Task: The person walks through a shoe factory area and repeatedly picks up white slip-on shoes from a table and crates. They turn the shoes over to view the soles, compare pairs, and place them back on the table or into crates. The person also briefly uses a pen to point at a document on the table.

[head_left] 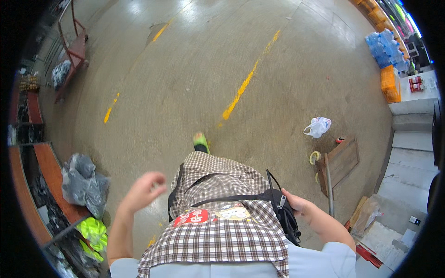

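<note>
My left hand (146,189) is held out in front of my left side. Its fingers bend loosely with a gap to the thumb, and nothing shows in it. At my right hip, my right hand (296,204) grips the edge of a black waist bag (286,217), beside its zipper pull (282,201); some of those fingers are hidden. A strap runs from the bag across my brown-and-white checked apron (218,236). One foot in a green slipper (200,141) shows ahead of the apron.
Right: a white plastic bag (318,127), tape roll (315,157), wooden trolley (342,162), orange crate (390,84) and bottled water (385,48). Left: grey plastic bags (85,185) by a shelf (54,178), and a red cart (76,48). Yellow lines (241,90) mark the floor.
</note>
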